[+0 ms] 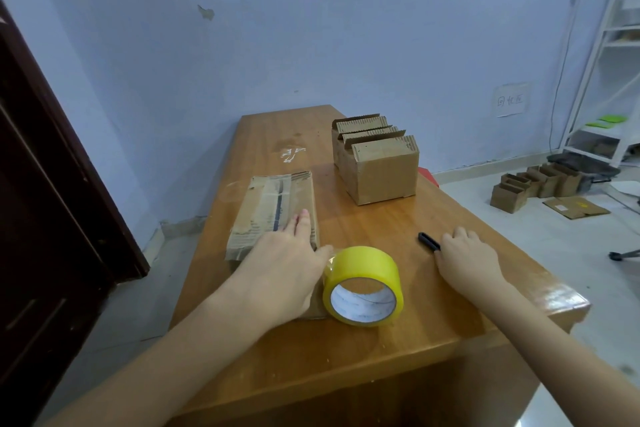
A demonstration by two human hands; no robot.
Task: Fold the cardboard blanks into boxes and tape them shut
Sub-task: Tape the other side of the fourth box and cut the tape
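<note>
Yellow tape roll [362, 285] sits by my flat, empty left hand [290, 265] pressing the cardboard blank [273, 211]; my right hand [465, 258], loosely curled beside the black cutter [428, 241], should grasp it cleanly.

The orange-brown wooden bench [381, 225] is varnished and glossy — light glares off its near right corner. The flattened brown cardboard blank [266, 204] looks matt and rough, with shiny old tape strips. The yellow plastic tape roll [363, 284] is smooth and glossy — its core white paper.
</note>
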